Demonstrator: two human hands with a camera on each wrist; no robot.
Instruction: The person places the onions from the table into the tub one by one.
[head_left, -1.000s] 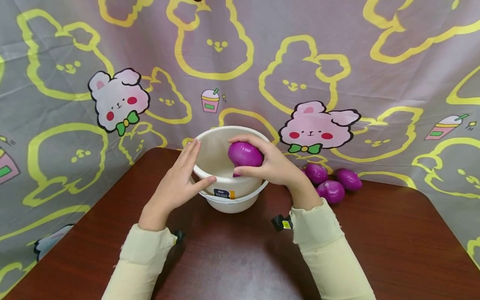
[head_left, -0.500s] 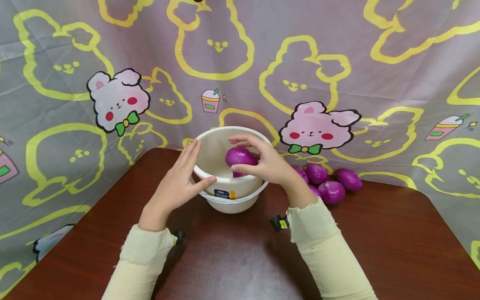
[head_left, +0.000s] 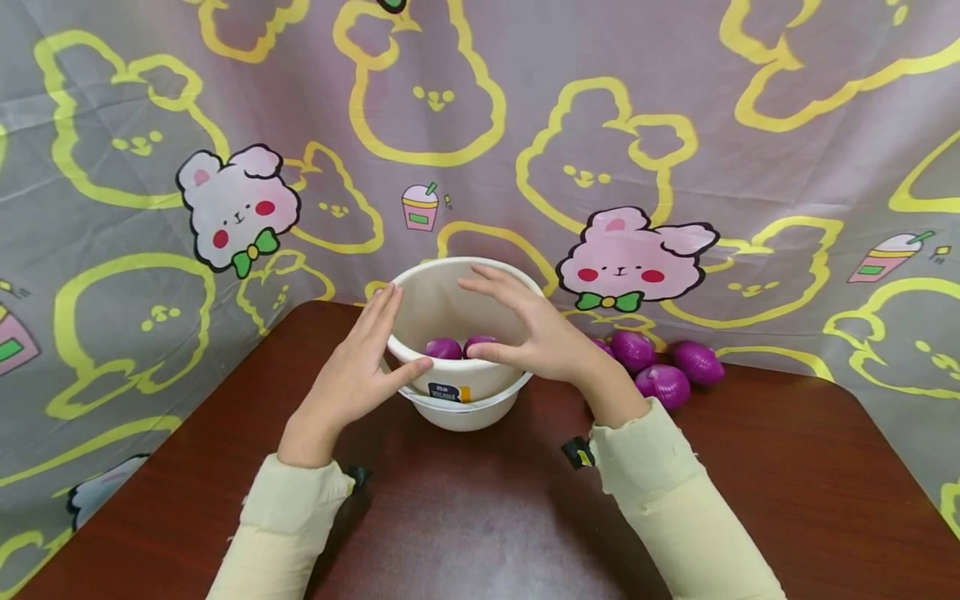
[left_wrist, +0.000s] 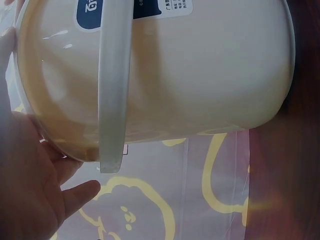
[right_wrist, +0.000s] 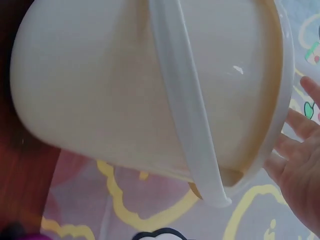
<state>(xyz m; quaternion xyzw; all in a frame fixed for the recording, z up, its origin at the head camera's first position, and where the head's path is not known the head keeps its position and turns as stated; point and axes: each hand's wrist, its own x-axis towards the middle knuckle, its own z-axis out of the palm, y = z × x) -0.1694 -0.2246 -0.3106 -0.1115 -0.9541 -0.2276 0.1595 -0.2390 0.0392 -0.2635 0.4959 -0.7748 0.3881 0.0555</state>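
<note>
A cream-white bucket (head_left: 491, 377) stands upright on the table, its handle (left_wrist: 115, 90) hanging down across the front. Inside, two purple onions (head_left: 444, 348) show above the front rim; whether more lie beneath is hidden. My left hand (head_left: 348, 375) rests at the bucket's left rim, fingers extended and thumb near the front edge. Over the right side of the opening, my right hand (head_left: 547, 342) is spread and holds nothing. Its thumb lies in front of one purple onion (head_left: 480, 342). Several more purple onions (head_left: 666, 386) sit on the table beyond the right wrist.
The dark brown table (head_left: 465, 508) reaches back to a grey-pink cloth (head_left: 480, 192) printed with yellow outlines and rabbit faces, close behind the bucket. Some of the outside onions are partly hidden by the right wrist.
My right hand has let go of the onion, which has dropped down inside the bucket. The right hand's fingers have spread; the left hand has stayed at the rim.
</note>
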